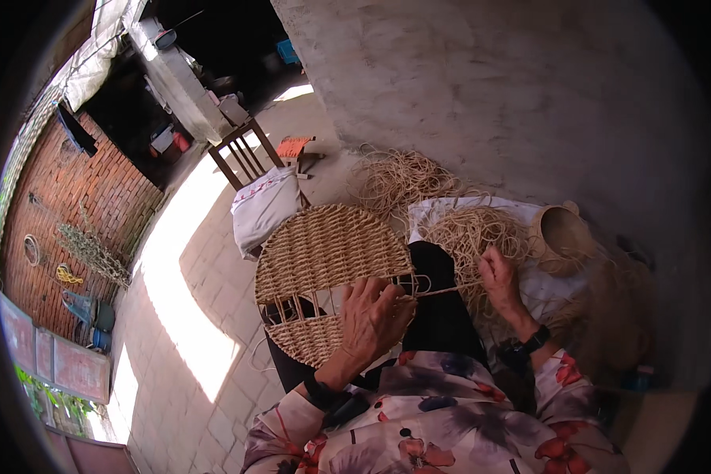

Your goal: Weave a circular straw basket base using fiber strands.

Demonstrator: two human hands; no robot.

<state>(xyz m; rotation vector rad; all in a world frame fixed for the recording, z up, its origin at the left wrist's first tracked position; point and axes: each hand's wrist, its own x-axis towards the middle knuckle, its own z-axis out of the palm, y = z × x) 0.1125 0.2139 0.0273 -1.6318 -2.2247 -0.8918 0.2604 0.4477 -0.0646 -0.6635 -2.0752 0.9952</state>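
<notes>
Near a wall (490,87), a woven panel (332,245) is pinched by the left grip (371,316); its three-o'clock strand (441,292), by the right grip (501,278).

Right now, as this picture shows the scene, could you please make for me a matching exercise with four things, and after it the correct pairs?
Things:
1. woven piece
2. left hand
3. small stool
4. wooden chair

Places, colours or states:
A. has an orange top
B. is on the woven piece
C. has pale cloth on its seat
D. has an open gap across it

Right pairs: 1-D, 2-B, 3-A, 4-C
</notes>
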